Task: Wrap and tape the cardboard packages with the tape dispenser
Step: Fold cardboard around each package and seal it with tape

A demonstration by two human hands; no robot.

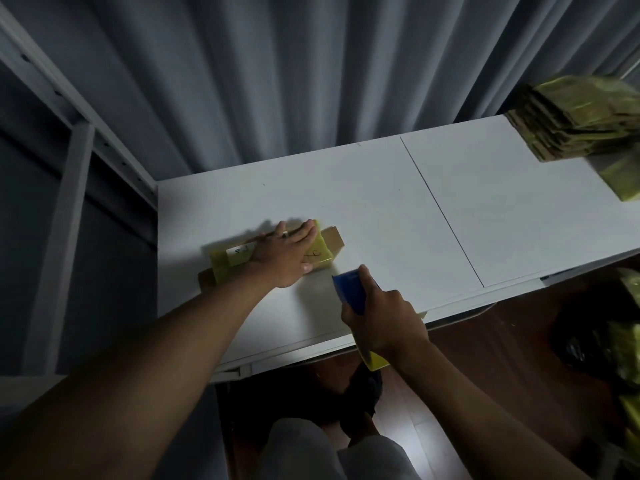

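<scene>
A cardboard package (325, 249) wound in yellowish tape lies on the white table (381, 209), left of centre. A white label shows on its left part and pen marks on its right part. My left hand (285, 252) lies flat on top of it with straight fingers, pressing it down. My right hand (381, 317) grips a blue tape dispenser (351, 292) just right of the package, near the table's front edge. A roll of yellow tape (375, 360) sticks out below that hand.
A stack of taped packages (575, 126) stands at the table's far right corner, with another package (620, 174) in front of it. More yellowish packages (628, 358) lie at the right on the dark floor. Grey curtains hang behind. A metal shelf frame (69, 188) stands left.
</scene>
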